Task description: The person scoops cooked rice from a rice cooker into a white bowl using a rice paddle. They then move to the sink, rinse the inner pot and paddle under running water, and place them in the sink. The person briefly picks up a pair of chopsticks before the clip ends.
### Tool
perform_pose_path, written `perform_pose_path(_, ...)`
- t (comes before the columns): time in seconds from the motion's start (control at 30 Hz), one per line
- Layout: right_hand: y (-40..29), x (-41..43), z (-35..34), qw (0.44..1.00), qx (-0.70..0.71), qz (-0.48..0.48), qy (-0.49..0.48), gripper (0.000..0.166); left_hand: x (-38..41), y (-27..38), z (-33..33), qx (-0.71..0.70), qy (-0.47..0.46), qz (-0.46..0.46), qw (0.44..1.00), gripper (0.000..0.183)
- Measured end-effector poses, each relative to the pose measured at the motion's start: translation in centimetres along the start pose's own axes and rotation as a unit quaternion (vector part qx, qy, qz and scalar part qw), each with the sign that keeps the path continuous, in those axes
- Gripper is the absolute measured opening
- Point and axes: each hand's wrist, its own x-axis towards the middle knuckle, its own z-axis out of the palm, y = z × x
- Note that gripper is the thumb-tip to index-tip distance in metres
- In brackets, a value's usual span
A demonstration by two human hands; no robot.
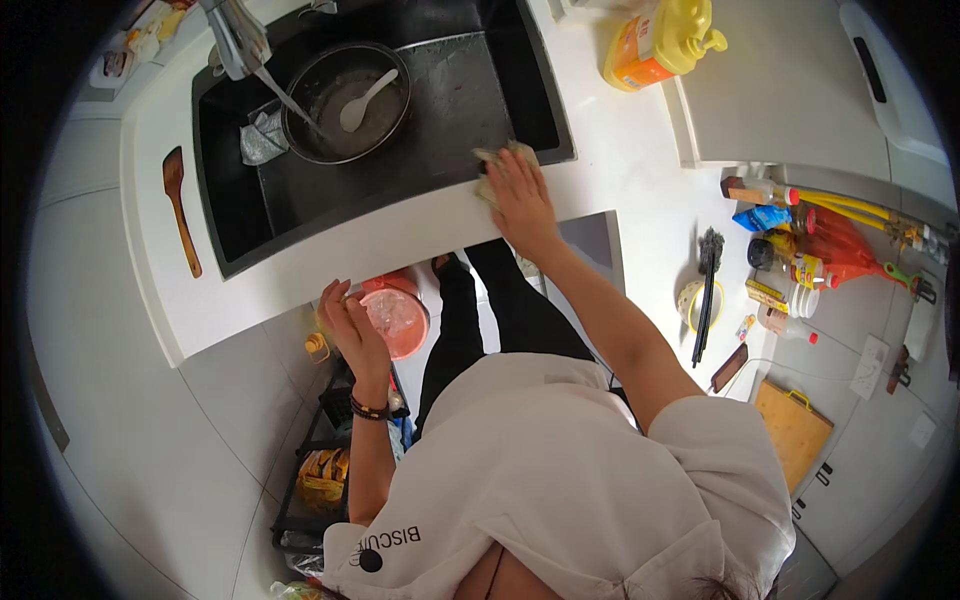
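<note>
My right hand [519, 196] presses a beige cloth [486, 193] against the front rim of the black sink [457, 90], near its right corner. Held in the air in front of the counter edge, my left hand [351, 330] has its fingers loosely bent and nothing visible in them. A dark pan [390, 131] sits in the sink with cloudy water and a white spoon [367, 101] inside. Water runs into it from the metal faucet [238, 45]. Beside the pan lies a crumpled silvery packet or cloth [264, 139].
A wooden spatula [177, 210] lies left of the sink. To the right stand a yellow pump jug [656, 49], a bowl [688, 304] with a black-handled scrubber [709, 262] across it, and a phone [729, 369]. Below are a pink bin [405, 330] and a black rack [300, 457].
</note>
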Motion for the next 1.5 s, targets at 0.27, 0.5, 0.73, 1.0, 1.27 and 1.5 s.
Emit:
perform_pose_path(0.27,16.1,-6.3,-6.7,0.987,-0.028,0.118,0.106,0.049,1.9,1.1,3.3,-0.038,-0.046,0.022,0.998,0.027)
perform_pose_path(0.5,20.5,-8.9,-5.3,0.933,-0.044,0.302,0.19,0.05,2.5,2.1,4.8,-0.022,-0.066,0.016,0.997,0.026)
perform_pose_path(0.73,14.6,0.7,0.0,0.956,0.029,0.189,0.221,0.056,2.8,3.4,6.8,-0.025,-0.079,0.006,0.997,0.025)
perform_pose_path(1.0,16.0,0.3,-3.5,0.941,0.111,0.046,0.317,0.027,3.6,3.9,7.0,-0.022,-0.09,0.052,0.994,0.022)
perform_pose_path(1.27,18.3,-4.0,-4.9,0.971,-0.011,0.189,0.146,0.048,3.6,3.0,5.9,0.015,-0.069,-0.011,0.997,0.022)
perform_pose_path(1.5,9.1,-1.7,-4.1,0.998,0.014,0.061,-0.012,0.052,3.0,2.2,5.9,0.015,-0.013,-0.03,0.999,0.022)
